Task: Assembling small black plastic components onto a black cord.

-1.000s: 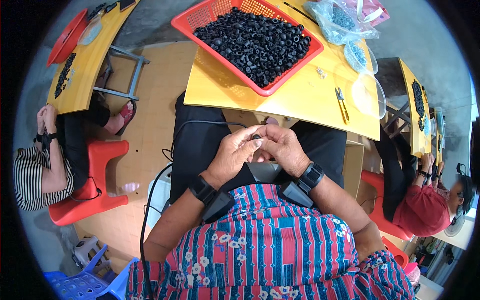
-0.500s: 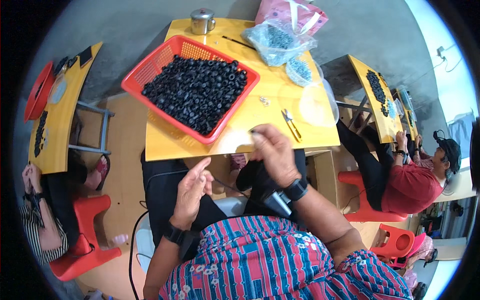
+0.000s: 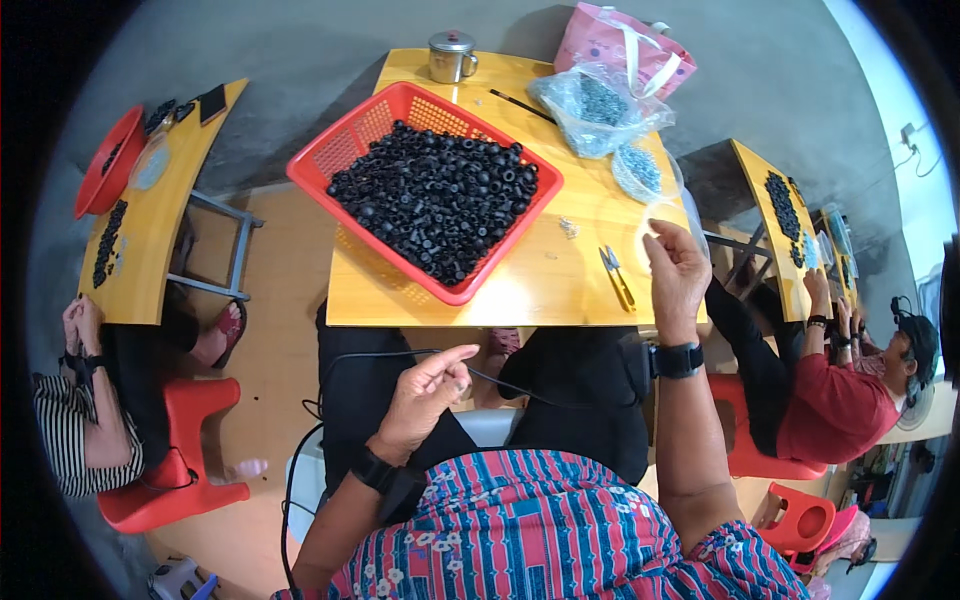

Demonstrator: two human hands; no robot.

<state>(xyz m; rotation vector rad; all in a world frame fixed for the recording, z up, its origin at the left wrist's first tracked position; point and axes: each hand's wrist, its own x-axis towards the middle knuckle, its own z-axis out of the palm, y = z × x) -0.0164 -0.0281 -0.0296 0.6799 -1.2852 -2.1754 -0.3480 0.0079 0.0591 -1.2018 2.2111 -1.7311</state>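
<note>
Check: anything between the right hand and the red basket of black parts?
Yes: yellow-handled snips and a small cluster of pale bits lie on the table between the right hand and the red basket.

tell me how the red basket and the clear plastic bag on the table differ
The red basket is larger; the clear plastic bag is smaller. The basket's sides are perforated and hold their shape, while the bag is see-through and crumpled. The basket holds black parts, the bag bluish pieces. Both rest on the yellow table.
</note>
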